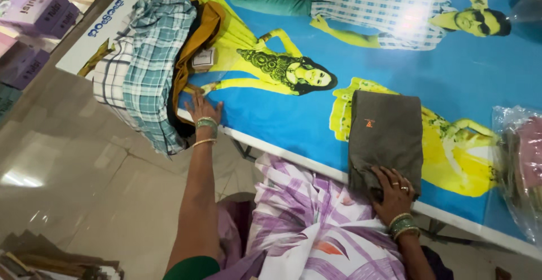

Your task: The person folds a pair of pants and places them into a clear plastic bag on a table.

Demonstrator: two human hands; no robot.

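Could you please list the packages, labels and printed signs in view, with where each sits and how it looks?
Printed banner: covers the table, bright blue with figures.
Purple boxes: upper left, rectangular.
Small tag: on the mustard garment, pale square.
Clear plastic bag: right edge, pinkish cloth inside.
Orange emblem: on the folded brown garment.

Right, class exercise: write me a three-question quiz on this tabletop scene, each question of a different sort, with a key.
1. True or false: the right hand rests on the near end of the folded olive-brown garment.
2. Multiple choice: the left hand lies beside A) a pile of checked fabrics, B) a glass jar, C) a laptop.
3. Fill in: the table is covered by a printed banner whose background colour is ____.

Key: 1 true; 2 A; 3 blue.
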